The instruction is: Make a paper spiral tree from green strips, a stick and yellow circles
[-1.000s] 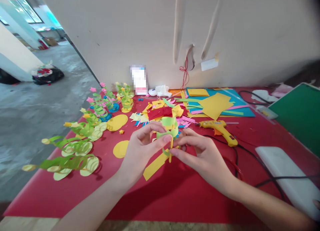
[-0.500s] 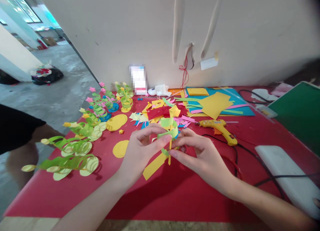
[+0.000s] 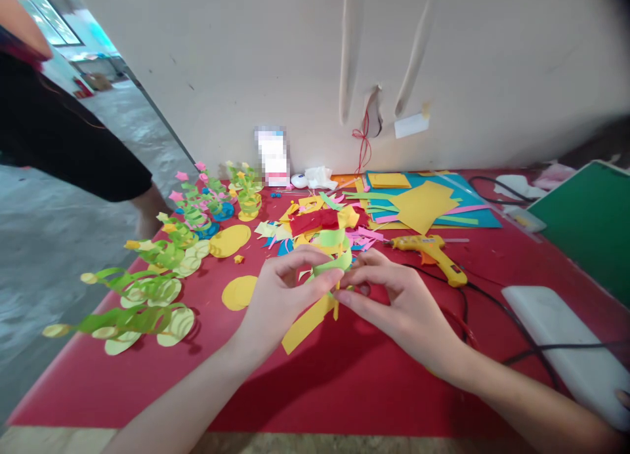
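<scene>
Presently, left fingers (image 3: 322,283) pinch green curl (image 3: 333,239); right fingers (image 3: 363,306) grip yellow stem (image 3: 336,311); phone screen (image 3: 274,153) blurred, unreadable

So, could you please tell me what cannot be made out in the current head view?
- Yellow paper stem: partly hidden by the green paper spiral and the fingers of the left hand and right hand.
- Phone: screen content blurred by pixelation.
- Person in black shorts: upper body cut off by the picture's edges.
- Glue gun: markings too small to read.
- Green board: cut off by the right edge.
</scene>
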Demonstrator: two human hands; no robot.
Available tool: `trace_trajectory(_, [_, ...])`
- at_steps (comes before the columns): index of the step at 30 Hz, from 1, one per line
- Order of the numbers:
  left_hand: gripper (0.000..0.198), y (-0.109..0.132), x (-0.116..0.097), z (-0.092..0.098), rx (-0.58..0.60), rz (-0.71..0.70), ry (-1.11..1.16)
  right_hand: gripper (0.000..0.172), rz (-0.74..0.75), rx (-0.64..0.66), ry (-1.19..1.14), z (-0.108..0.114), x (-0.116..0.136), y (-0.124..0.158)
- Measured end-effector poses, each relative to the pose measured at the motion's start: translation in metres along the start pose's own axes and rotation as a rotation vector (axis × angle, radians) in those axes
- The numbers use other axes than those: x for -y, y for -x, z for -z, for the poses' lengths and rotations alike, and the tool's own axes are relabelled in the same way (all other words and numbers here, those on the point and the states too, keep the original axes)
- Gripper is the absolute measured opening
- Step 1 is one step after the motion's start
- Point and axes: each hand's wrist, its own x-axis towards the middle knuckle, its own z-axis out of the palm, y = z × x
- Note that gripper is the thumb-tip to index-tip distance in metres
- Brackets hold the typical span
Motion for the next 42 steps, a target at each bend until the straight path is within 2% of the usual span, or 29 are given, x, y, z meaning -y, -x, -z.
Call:
trace_trajectory(7, [0.009,0.0,0.001,0.004,0.028,0.052,0.135,0.006,-0.002,-0.005,-0.026,0.001,0.0,0.0])
trace_trajectory(12, [0.013,-0.001,0.0,0.003,0.11,0.054,0.099,0.01,0.001,0.019,-0.011,0.002,0.002,-0.001])
trace_trajectory(16, [0.017,-0.002,0.001,0.003,0.11,0.112,0.092,0.013,0.008,0.02,-0.001,0.003,0.001,-0.001])
trace_trajectory(23, [0.011,-0.003,0.002,0.002,0.119,0.122,0.001,0.01,0.016,0.005,0.02,0.002,-0.002,-0.002])
trace_trajectory(27, [0.008,-0.003,-0.001,0.002,0.127,0.089,0.055,0.01,0.056,-0.023,0.03,0.002,-0.003,-0.004])
trace_trajectory(32, [0.008,-0.003,-0.003,0.003,0.09,0.078,0.096,0.004,0.072,-0.033,0.061,0.002,-0.003,-0.005])
trace_trajectory(38, [0.01,-0.003,0.001,0.004,0.055,0.101,0.07,0.009,0.08,-0.003,0.096,-0.001,-0.005,-0.005])
trace_trajectory(42, [0.013,-0.005,0.0,0.005,-0.009,0.115,0.101,0.013,0.104,0.032,0.238,0.018,0.005,-0.008])
